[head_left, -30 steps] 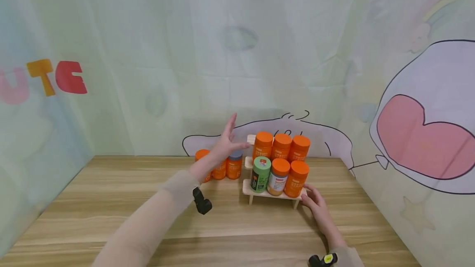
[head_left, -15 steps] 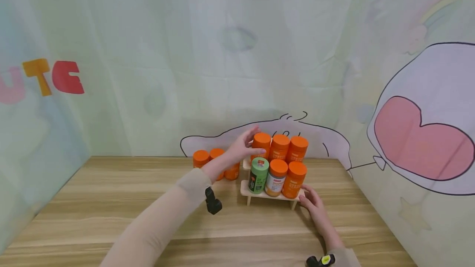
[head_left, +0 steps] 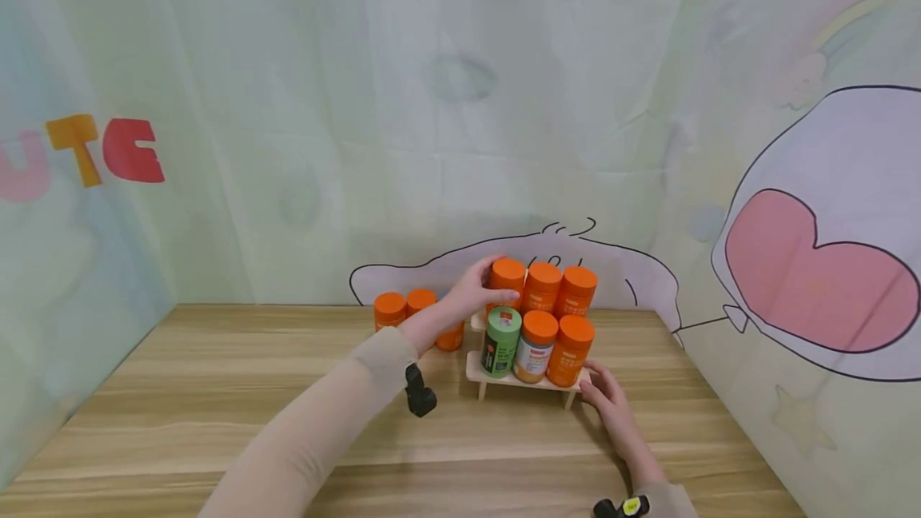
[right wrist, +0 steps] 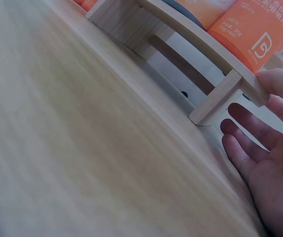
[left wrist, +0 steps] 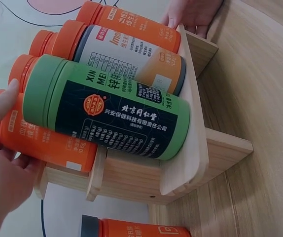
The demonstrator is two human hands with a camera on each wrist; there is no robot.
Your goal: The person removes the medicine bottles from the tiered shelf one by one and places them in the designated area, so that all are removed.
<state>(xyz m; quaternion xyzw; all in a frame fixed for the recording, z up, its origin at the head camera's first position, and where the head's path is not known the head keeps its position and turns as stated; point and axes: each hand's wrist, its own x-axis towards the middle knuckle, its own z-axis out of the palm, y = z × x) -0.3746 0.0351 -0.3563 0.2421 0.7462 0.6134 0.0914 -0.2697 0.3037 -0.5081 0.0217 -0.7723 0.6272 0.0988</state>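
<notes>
A stepped wooden rack (head_left: 528, 381) carries orange-capped supplement bottles on an upper tier. On its lowest shelf stand a green bottle (head_left: 501, 342), a white-labelled bottle (head_left: 535, 348) with an orange lid and an orange bottle (head_left: 568, 352). My left hand (head_left: 471, 294) grips the leftmost upper orange bottle (left wrist: 53, 145), its thumb across the near side and its fingers behind. That bottle's base is partly hidden by the green one. My right hand (head_left: 612, 406) holds the right end of the lowest shelf (right wrist: 247, 89) between thumb and finger; its other fingers curl loosely below.
Several more orange bottles (head_left: 389, 310) stand on the wooden table (head_left: 252, 358) left of the rack, partly behind my left forearm. One has a grey-blue cap (left wrist: 89, 226). A printed curtain (head_left: 288, 142) hangs close behind.
My left hand has moved right and a little down from beside the rack onto the leftmost upper orange bottle and closed round it. My right hand stays at the shelf end.
</notes>
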